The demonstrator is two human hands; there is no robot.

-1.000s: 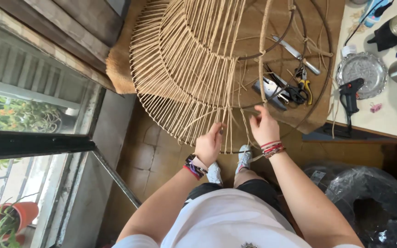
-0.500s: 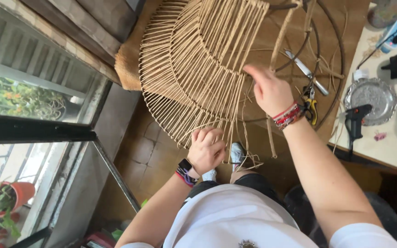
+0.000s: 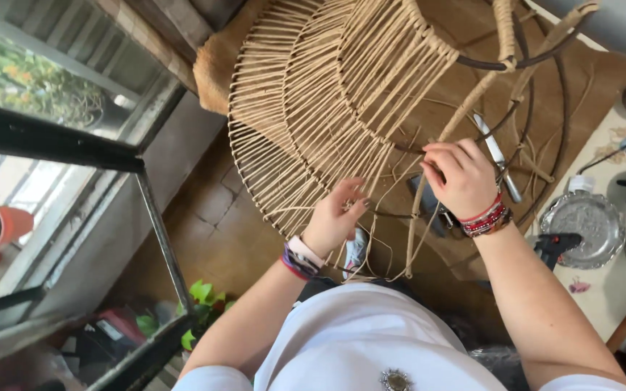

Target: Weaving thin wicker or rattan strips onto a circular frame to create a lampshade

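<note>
Left hand [image 3: 336, 217] reaches up, fingers pinching a cord [image 3: 371, 246] at the woven frame's [image 3: 313, 108] lower rim (wrist banded). Right hand [image 3: 461, 177], raised higher, curls shut around another strand [image 3: 418, 224] hanging taut.

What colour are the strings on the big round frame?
The strings are light tan, wound over a dark round frame; the head view shows it.

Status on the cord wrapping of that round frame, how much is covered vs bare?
Done: the left part of the round wire frame carries close-set tan cord strands. In hand: the left hand pinches strands at the lower rim, and the right hand grips a loose cord end trailing down. Left: the right part shows bare dark rings over brown paper, with scissors lying there.
</note>
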